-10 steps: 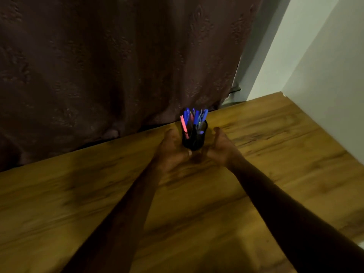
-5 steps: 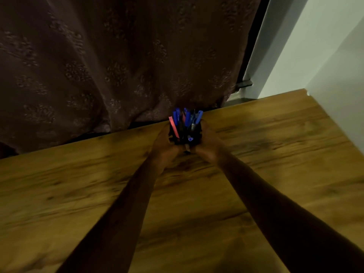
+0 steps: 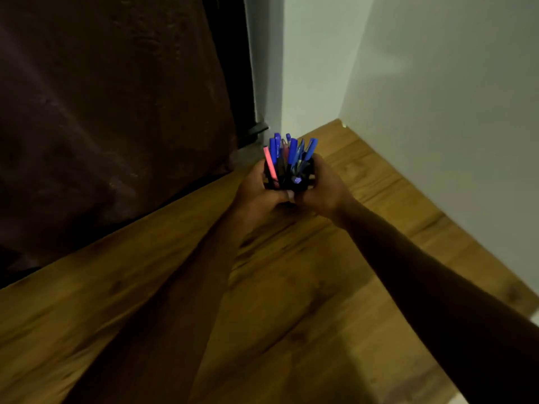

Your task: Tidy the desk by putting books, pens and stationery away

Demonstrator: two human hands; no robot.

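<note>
Head view: pen holder (image 3: pixel 287 179) upright, clasped between my left hand (image 3: pixel 258 196) and right hand (image 3: pixel 323 189), desk (image 3: pixel 291 287) corner ahead-right.

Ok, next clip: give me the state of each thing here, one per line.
pen holder: upright, gripped between both hands
pens: standing in the pen holder, tops sticking out
left hand: closed on the pen holder
right hand: closed on the pen holder
curtain: drawn, hanging behind the desk
</note>
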